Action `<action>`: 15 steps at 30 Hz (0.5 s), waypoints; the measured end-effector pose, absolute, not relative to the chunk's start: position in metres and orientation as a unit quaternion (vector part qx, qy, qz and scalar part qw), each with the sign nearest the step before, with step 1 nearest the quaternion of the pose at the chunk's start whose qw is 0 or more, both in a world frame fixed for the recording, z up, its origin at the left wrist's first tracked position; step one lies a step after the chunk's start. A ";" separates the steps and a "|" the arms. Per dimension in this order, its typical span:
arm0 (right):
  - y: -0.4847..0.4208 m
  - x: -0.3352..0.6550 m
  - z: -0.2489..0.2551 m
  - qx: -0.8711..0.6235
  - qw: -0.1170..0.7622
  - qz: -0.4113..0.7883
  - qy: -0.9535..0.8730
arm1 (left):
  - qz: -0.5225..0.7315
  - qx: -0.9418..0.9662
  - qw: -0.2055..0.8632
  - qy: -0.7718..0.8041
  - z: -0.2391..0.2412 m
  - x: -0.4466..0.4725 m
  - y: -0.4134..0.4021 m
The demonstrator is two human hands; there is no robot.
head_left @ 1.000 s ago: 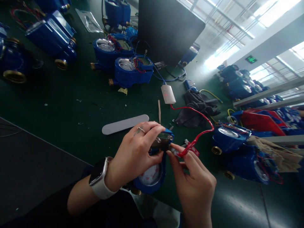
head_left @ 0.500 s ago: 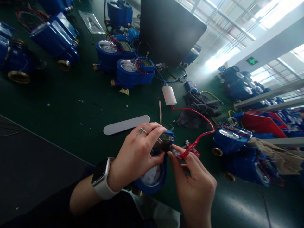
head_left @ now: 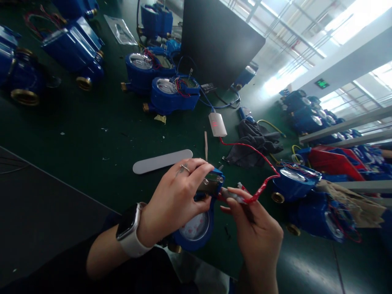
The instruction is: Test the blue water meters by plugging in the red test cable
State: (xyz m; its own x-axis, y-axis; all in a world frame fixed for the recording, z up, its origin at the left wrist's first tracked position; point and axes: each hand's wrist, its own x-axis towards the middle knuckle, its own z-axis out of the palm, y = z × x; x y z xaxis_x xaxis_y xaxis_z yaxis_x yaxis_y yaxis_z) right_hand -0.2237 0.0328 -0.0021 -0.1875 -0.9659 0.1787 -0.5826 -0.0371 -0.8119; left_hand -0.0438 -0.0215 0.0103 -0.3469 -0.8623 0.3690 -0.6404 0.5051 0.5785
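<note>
A blue water meter (head_left: pixel 196 228) with a white dial lies at the near edge of the green table. My left hand (head_left: pixel 176 196), with a ring and a white wristwatch, is wrapped over its top and grips the small display module (head_left: pixel 211 183). My right hand (head_left: pixel 254 228) pinches a grey plug (head_left: pixel 234 195) at the end of a red cable (head_left: pixel 260 157), right beside the module. The cable runs back to a small white box (head_left: pixel 217 124) with a red light.
Several blue meters with brass ends stand at the back left (head_left: pixel 171 94) and at the right (head_left: pixel 295 181). A flat white strip (head_left: pixel 162 160), a thin wooden stick (head_left: pixel 206 145), a dark cloth (head_left: pixel 254 141) and a black panel (head_left: pixel 219 38) lie beyond my hands.
My right hand turned and shifted its hold on the red cable's plug, which now lies flatter across my fingers. The left hand kept its grip on the meter.
</note>
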 end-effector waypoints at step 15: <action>0.031 -0.221 0.001 -0.630 0.204 -0.379 0.646 | -0.179 0.465 0.328 -0.803 0.010 -0.044 -0.022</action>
State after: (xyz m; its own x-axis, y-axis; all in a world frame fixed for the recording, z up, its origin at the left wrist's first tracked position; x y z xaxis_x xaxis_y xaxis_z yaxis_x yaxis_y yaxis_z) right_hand -0.2210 0.0306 0.0012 -0.1219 -0.9692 0.2141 -0.6603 -0.0819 -0.7465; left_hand -0.0442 -0.0216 0.0097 -0.3522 -0.8640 0.3599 -0.6294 0.5032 0.5921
